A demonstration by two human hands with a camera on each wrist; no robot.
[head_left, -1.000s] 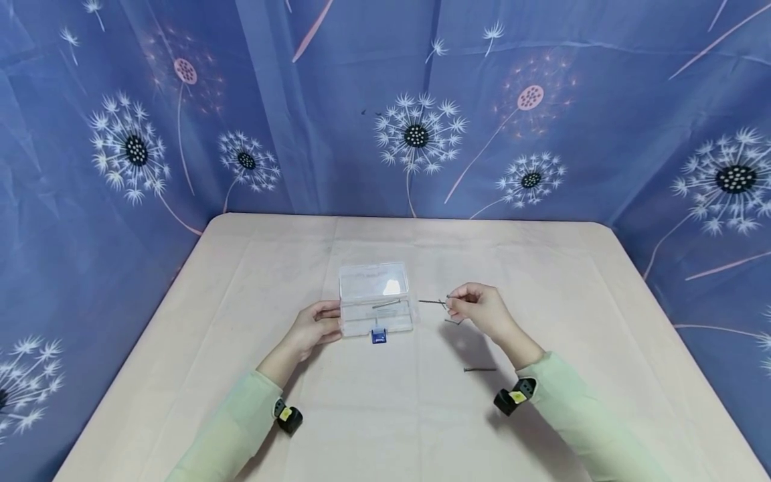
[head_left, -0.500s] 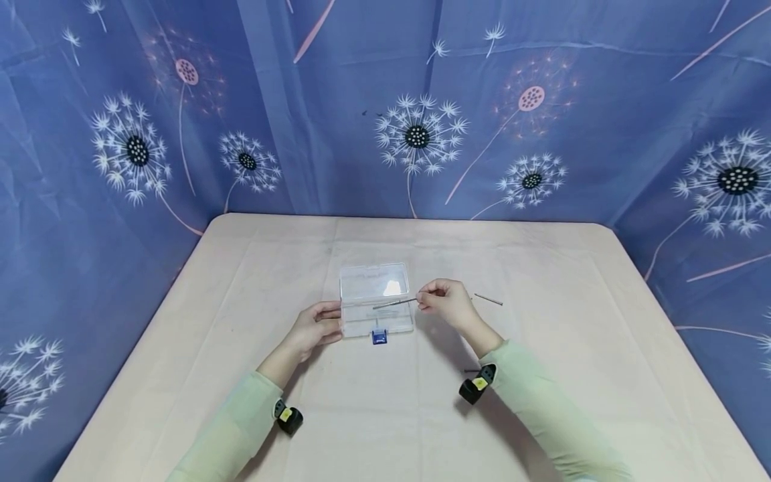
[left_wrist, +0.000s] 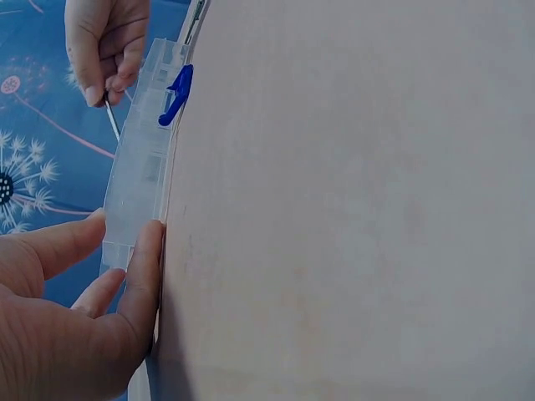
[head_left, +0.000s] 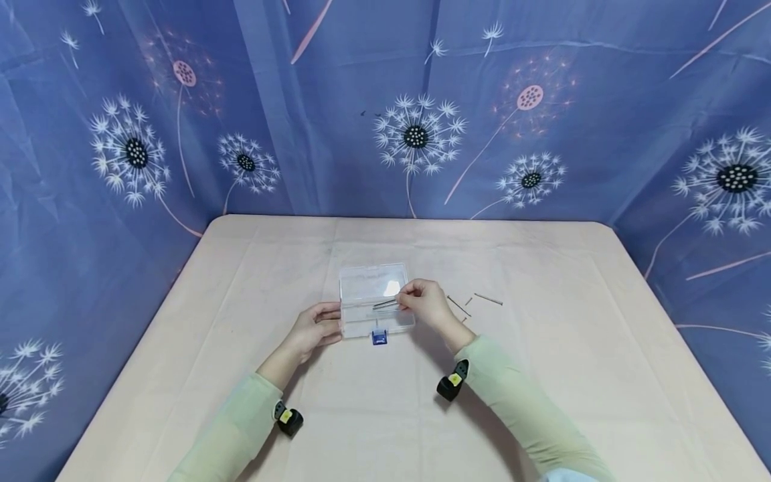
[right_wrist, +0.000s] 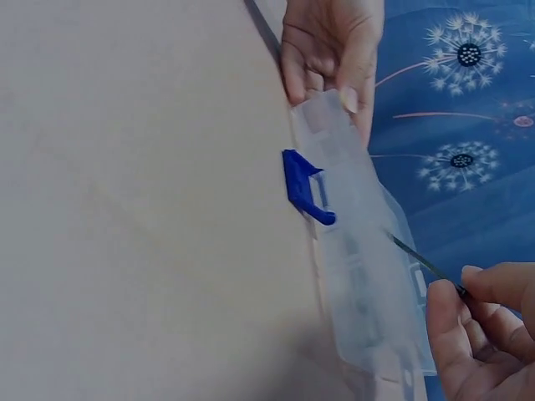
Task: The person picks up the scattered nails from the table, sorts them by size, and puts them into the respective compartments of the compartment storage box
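A clear plastic box [head_left: 361, 327] with a blue latch [head_left: 379, 337] lies on the table, its lid [head_left: 364, 282] thrown back. My left hand [head_left: 312, 328] holds the box's left end, thumb on one side and fingers on the other. Over the box's right part, my right hand [head_left: 424, 301] pinches a nail [right_wrist: 422, 261] near its head, between thumb and index finger. The nail's shaft points left into the box. Another nail [head_left: 379, 307] appears to lie inside, close beside the held one; the two are hard to tell apart in the head view.
Right of the box, several loose nails [head_left: 488, 299] lie on the pale tablecloth [head_left: 361, 415], partly beside my right wrist. A blue curtain [head_left: 337, 167] with dandelion prints hangs behind the table and along both sides. Each wrist wears a small black camera [head_left: 290, 420].
My right hand has moved left with the nail, from beside the box to over it. Nails on the table behind it have come into view. My left hand and the box stay put.
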